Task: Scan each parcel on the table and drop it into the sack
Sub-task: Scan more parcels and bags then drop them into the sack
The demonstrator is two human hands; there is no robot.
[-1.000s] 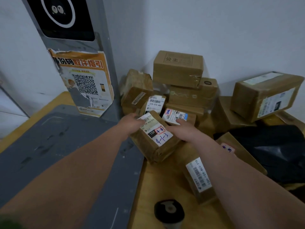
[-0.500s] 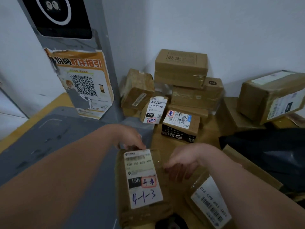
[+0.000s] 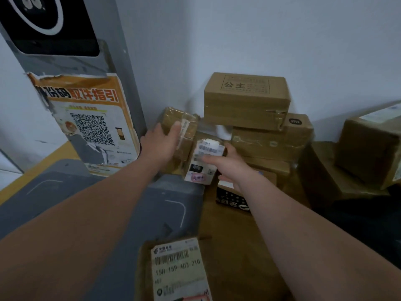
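Observation:
My left hand (image 3: 159,144) grips the left side of a taped brown parcel (image 3: 186,123) that leans in the corner by the scanner post. My right hand (image 3: 227,165) holds a small upright parcel with a white label (image 3: 202,168) just to the right of it; the picture is blurred there. A brown parcel with a barcode label (image 3: 178,270) lies flat at the near edge, half on the grey scanner pad (image 3: 86,205) and free of both hands. The black sack (image 3: 368,216) lies at the right, partly cut off.
The grey scanner post (image 3: 121,68) with a QR poster (image 3: 91,127) stands at the left. Stacked cardboard boxes (image 3: 247,101) fill the back against the wall. A black printed box (image 3: 232,202) sits under my right wrist, and a larger box (image 3: 368,146) is on the right.
The barcode-labelled parcel came toward me, was laid at the near edge and let go. Both hands went back to the pile and took hold of two other parcels.

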